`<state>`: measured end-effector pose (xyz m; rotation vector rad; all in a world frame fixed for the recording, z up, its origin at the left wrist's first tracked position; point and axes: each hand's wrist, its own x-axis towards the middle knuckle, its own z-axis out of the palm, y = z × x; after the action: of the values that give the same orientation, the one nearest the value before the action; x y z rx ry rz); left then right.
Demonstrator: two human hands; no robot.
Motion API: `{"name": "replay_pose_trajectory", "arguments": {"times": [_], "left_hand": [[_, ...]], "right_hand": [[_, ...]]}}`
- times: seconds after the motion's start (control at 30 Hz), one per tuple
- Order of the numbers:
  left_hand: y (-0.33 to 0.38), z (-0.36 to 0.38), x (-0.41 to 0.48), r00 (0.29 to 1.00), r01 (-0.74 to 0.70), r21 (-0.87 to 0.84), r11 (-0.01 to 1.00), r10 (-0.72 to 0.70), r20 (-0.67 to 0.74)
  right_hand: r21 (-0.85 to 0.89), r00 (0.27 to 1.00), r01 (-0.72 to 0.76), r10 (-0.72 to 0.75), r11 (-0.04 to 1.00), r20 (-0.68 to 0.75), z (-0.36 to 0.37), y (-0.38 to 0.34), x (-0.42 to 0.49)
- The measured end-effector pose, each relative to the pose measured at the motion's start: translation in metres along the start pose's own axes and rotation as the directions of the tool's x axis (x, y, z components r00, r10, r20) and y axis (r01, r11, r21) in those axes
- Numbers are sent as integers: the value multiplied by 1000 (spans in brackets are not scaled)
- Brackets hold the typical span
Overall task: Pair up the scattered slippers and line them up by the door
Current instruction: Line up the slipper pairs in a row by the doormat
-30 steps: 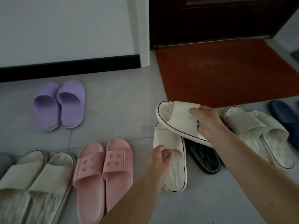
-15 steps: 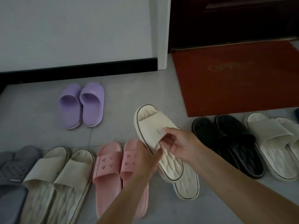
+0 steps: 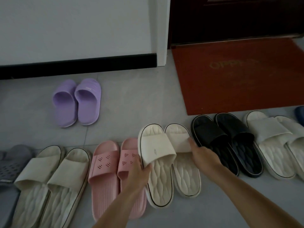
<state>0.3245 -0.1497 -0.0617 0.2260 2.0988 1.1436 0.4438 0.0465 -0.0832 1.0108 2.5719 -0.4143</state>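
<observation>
Head view: the cream slipper (image 3: 156, 163) held tilted in the air half a second ago now sits low in the row beside its mate (image 3: 182, 160), overlapping the pink pair (image 3: 118, 175) and left of the black pair (image 3: 227, 145); whether its sole fully meets the grey floor (image 3: 139, 99) is unclear. Left hand (image 3: 137, 172) curls its fingers around the slipper's left edge, thumb on the footbed; right hand (image 3: 203, 153) presses fingertips on the mate's strap, grip not clearly closed. Cut off: grey slipper (image 3: 11, 165) at left, white pair (image 3: 276, 145) and a dark blue slipper (image 3: 299, 114) at right; mat (image 3: 238, 76) lettering is illegible.
</observation>
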Motion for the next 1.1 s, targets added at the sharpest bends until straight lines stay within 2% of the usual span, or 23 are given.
{"name": "replay_pose_trajectory", "arguments": {"times": [0.07, 0.2, 0.33, 0.43, 0.53, 0.6, 0.7, 0.73, 0.83, 0.87, 0.9, 0.93, 1.0, 1.1], "left_hand": [[-3, 11, 1, 999, 0, -17, 1000, 0, 32], [-19, 39, 4, 993, 117, -72, 991, -114, 41], [-29, 54, 15, 966, 208, -88, 974, -218, -138], [-32, 55, 17, 958, 209, 17, 978, -201, -203], [-32, 53, 17, 979, 175, 264, 949, -141, -144], [-26, 49, 19, 993, 118, 500, 858, -86, -86], [-14, 39, 18, 994, -74, 776, 626, 105, 11], [-13, 36, 16, 988, -111, 812, 573, 154, 26], [-13, 32, 12, 977, -114, 841, 529, 214, -3], [-14, 32, 12, 972, -132, 866, 483, 236, 16], [-14, 32, 13, 971, -156, 881, 447, 232, 54], [-14, 33, 14, 975, -166, 876, 452, 209, 77], [-13, 35, 18, 983, -172, 840, 514, 150, 109], [-9, 37, 22, 987, -158, 824, 544, 119, 111]], "right_hand": [[-18, 1000, -8, 8, 1000, -18, -3, 12, 1], [-5, 999, -18, 18, 1000, -43, -5, 34, -3], [-23, 996, -49, 48, 999, -75, 0, 34, 4], [-6, 991, -87, 86, 996, -100, -4, 44, 4], [-104, 994, -65, 56, 993, -89, -1, 36, 4], [-184, 996, -56, 43, 981, -75, 6, 27, 5], [-220, 995, -68, 49, 973, -89, 11, 28, 6], [-232, 994, -72, 51, 970, -95, 12, 30, 4], [-275, 994, -71, 46, 959, -96, 17, 30, 1], [-278, 995, -63, 37, 958, -96, 17, 30, 2], [-264, 995, -45, 20, 963, -97, 18, 31, 2], [-229, 996, -16, -5, 973, -93, 18, 35, 1], [-92, 995, 48, -56, 995, -82, 19, 47, -6], [88, 999, 20, -16, 996, -47, 23, 60, -26]]}}
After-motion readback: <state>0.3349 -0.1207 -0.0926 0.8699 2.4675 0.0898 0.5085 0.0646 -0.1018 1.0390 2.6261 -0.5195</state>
